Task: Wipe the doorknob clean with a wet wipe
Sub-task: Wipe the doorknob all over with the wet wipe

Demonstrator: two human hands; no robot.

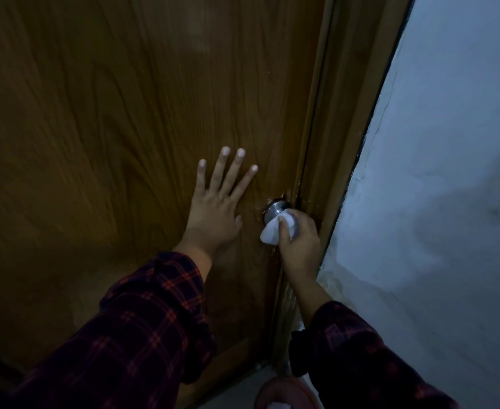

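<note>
Doorknob (pixel 273 210), round and silver, sits at the right edge of a brown wooden door (pixel 110 113). The right hand (pixel 299 240) presses a bunched white wipe (pixel 278 228) against it, fingers closed around the wipe. The left hand (pixel 217 202) lies flat on the door just beside, fingers spread.

A single head-worn wide-angle camera looks forward and down from close range at a brown wooden door (pixel 110 128), which fills the left and centre of the frame. The pale wall (pixel 449 172) beside the door frame takes the right side, its edges bowed by the lens. Both plaid sleeves (pixel 130 326) enter from the bottom edge, and a strip of floor (pixel 237 391) shows at the lower centre.
</note>
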